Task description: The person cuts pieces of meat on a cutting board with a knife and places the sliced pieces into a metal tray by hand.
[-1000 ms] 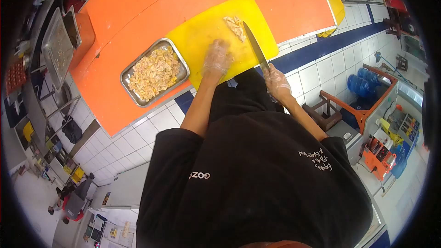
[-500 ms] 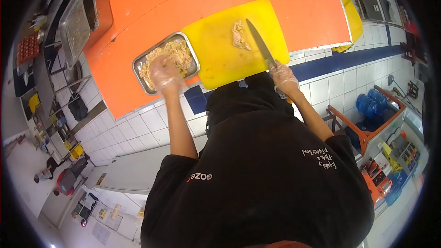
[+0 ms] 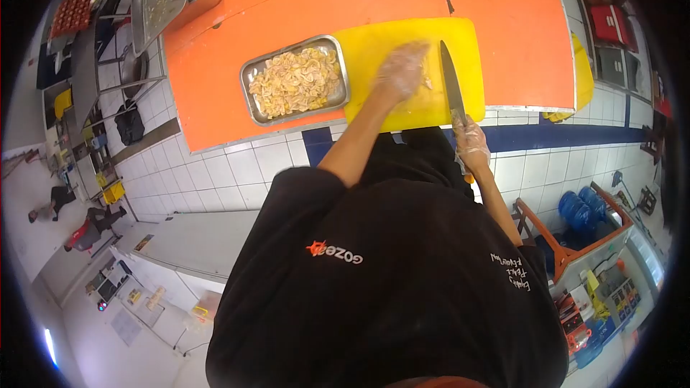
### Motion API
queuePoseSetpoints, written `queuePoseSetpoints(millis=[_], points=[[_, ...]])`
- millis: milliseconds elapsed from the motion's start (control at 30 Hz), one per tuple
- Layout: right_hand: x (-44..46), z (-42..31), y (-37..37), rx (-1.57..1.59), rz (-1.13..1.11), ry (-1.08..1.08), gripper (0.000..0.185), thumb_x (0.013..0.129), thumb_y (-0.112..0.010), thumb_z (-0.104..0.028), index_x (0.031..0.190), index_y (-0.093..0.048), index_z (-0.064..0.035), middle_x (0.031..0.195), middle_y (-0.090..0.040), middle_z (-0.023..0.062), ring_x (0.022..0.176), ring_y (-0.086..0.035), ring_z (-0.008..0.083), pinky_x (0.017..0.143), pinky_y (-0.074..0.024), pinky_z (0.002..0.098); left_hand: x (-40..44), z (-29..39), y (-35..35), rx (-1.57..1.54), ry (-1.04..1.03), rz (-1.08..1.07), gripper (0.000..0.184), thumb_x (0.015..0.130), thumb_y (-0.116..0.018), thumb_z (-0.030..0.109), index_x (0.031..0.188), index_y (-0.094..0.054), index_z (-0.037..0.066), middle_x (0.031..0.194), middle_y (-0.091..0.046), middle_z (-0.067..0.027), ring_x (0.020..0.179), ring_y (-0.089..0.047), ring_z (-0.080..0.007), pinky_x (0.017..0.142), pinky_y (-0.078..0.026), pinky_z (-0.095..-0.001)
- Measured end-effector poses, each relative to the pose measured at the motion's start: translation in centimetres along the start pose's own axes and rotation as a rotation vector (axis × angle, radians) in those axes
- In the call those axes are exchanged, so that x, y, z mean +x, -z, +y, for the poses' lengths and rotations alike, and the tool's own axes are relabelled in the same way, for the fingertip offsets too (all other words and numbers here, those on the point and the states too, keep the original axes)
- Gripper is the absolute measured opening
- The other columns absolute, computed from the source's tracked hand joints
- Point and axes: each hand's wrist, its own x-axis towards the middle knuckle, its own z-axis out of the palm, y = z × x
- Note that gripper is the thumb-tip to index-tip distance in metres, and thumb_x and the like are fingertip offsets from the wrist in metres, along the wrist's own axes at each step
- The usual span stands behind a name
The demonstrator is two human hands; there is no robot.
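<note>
A large kitchen knife (image 3: 451, 80) is in my right hand (image 3: 472, 145), which wears a clear plastic glove and grips the handle. Its blade points away from me over the right part of the yellow cutting board (image 3: 460, 36). Just left of the blade, my gloved left hand (image 3: 402, 72) is over the board, blurred by motion, its fingers hard to make out. Beside its fingertips shows a piece of pale, meat-like food (image 3: 428, 72), partly hidden by the hand. Left of the board, a metal tray (image 3: 248, 93) holds many small cut pieces (image 3: 296, 80) of similar pale food.
Board and tray rest on an orange table (image 3: 302, 0). Metal containers (image 3: 159, 0) stand at its far left corner. To the right on the floor are blue water bottles (image 3: 576, 208) by an orange frame (image 3: 568, 262). Two people are far off at the left.
My left hand has moved right, from the tray to the food on the board. The knife stays in my right hand. The whole view has shifted, with table items appearing farther right.
</note>
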Motion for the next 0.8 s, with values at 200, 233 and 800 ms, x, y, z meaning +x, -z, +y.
queuePoseSetpoints(millis=[200,233,800], points=[[-0.4,1.7,-0.8,0.046,0.120,0.078,0.054,0.114,-0.048,-0.051,0.133,-0.066,-0.0032,0.110,-0.071,0.0261,0.103,-0.067,0.0467,0.092,-0.0509,0.0540,3.6,1.5,-3.8,0.161,0.137,-0.449,0.041,0.094,-0.067,0.008,0.134,-0.074,0.011,0.129,-0.074,-0.0210,0.122,-0.071,-0.0388,0.105,-0.057,-0.0498],[-0.6,1.7,-0.7,0.079,0.134,0.030,0.054,0.114,-0.049,-0.050,0.132,-0.067,-0.0029,0.106,-0.071,0.0244,0.098,-0.068,0.0440,0.089,-0.0510,0.0530,3.3,1.3,-4.2,0.100,0.169,-0.345,0.037,0.092,-0.069,0.006,0.129,-0.077,0.011,0.122,-0.076,-0.0201,0.116,-0.073,-0.0383,0.101,-0.059,-0.0489],[-0.4,-4.0,-2.4,-0.007,0.051,0.089,0.069,0.112,-0.046,-0.059,0.141,-0.066,0.0001,0.130,-0.070,0.0327,0.125,-0.065,0.0492,0.106,-0.0501,0.0513,-11.3,-7.0,20.9,0.238,0.821,0.149,0.036,0.098,-0.067,0.022,0.131,-0.078,0.013,0.145,-0.070,-0.0138,0.132,-0.066,-0.0339,0.116,-0.051,-0.0436]])
